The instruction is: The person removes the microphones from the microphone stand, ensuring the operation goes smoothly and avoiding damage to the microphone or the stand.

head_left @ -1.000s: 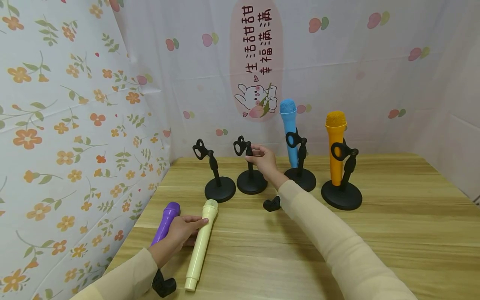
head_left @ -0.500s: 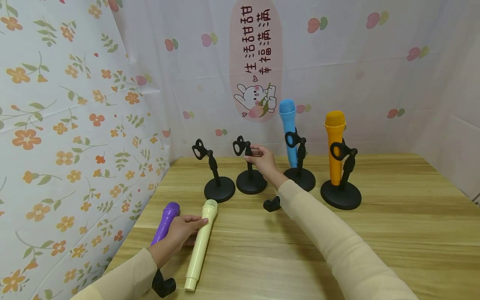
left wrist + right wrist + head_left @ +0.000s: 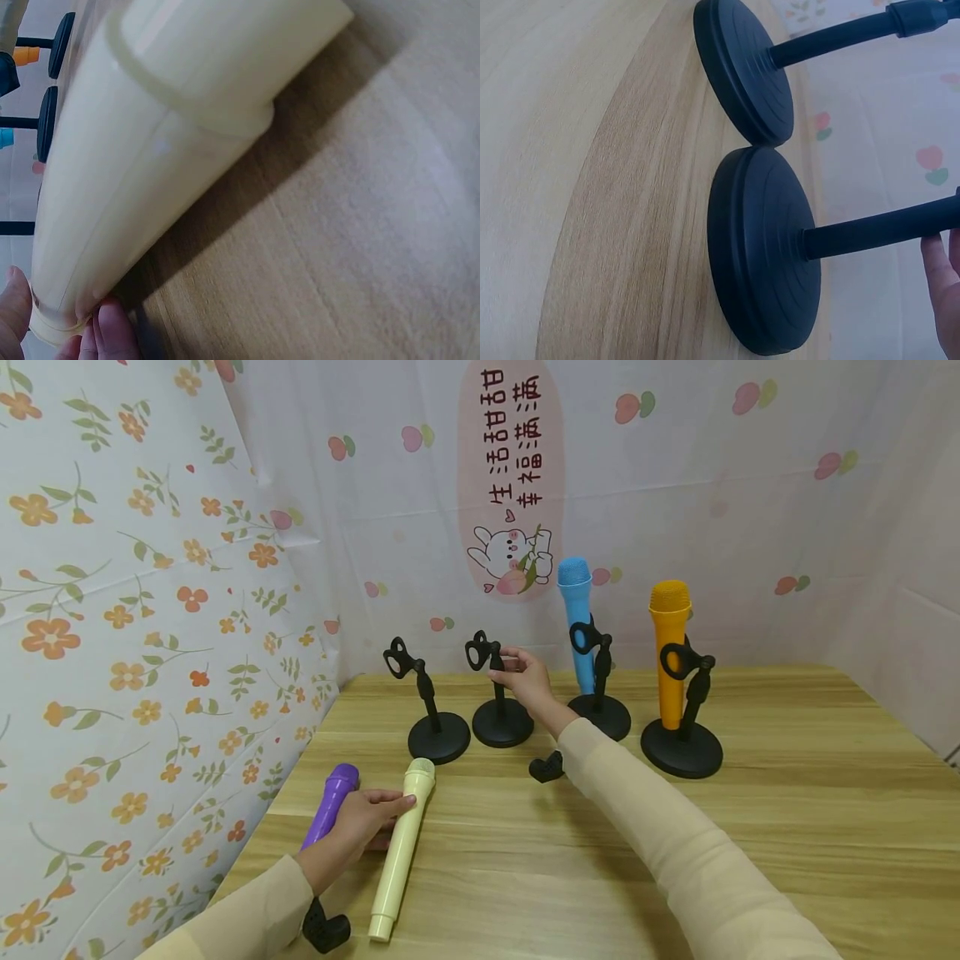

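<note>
Nothing visibly moved since earlier frame. Lower left-centre: our left hand [image 3: 363, 821] pinches cream microphone [image 3: 401, 853] below its head. We judge it light, stiff, slick; best held mid-barrel. Centre: our right hand [image 3: 528, 682] pinches black stand [image 3: 499, 693] by post.

Facing you: white back cloth [image 3: 675, 518], lightly creased, printed with scattered pink-and-green motifs. Left of its centre you have a pink oval [image 3: 512, 468] with dark red characters [image 3: 495, 443] in two columns, white rabbit [image 3: 498, 550] beneath. To your left: white side cloth [image 3: 150, 677], orange flowers, green leaves. To your right: plain pale surface [image 3: 915, 560]. Before you: table [image 3: 517, 843], yellowish-brown wood grain. Lighting soft.
</note>
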A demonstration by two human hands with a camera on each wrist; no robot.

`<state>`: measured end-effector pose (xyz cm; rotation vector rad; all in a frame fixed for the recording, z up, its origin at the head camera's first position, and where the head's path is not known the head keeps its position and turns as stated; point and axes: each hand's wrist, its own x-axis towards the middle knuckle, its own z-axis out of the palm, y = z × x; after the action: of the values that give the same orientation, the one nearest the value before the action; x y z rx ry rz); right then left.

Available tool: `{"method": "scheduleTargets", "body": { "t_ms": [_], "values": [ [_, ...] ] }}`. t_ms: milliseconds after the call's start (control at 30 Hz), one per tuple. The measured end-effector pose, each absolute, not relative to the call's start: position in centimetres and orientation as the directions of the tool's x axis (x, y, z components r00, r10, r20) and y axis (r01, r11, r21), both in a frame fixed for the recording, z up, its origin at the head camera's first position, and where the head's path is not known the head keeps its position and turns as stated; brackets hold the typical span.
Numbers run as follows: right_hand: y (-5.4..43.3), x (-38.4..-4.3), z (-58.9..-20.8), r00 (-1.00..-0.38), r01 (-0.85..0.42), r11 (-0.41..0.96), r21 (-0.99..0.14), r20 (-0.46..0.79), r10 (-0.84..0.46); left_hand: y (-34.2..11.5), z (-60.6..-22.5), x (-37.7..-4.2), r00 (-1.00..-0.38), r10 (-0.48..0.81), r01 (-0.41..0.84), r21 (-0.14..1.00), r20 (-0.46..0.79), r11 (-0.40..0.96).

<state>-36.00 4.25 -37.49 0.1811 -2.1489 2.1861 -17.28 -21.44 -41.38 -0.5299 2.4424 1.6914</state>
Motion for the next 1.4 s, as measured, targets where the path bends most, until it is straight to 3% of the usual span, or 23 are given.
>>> {"method": "scheduleTargets", "body": {
  "t_ms": [833,1400],
  "values": [
    [7.6,-34.8,-36.8,-0.983,-0.145,-0.043,-0.989,0.148,-0.105,-21.7,-38.7,-18.1,-0.953,-0.194,-0.285,0.912,-0.235,0.295],
    [10.4,-31.9,-37.1,-0.978,-0.201,0.027,-0.979,0.198,-0.071,-19.6,-35.9,-19.6,-0.981,-0.099,-0.185,0.944,-0.164,0.273]
  ]
}}
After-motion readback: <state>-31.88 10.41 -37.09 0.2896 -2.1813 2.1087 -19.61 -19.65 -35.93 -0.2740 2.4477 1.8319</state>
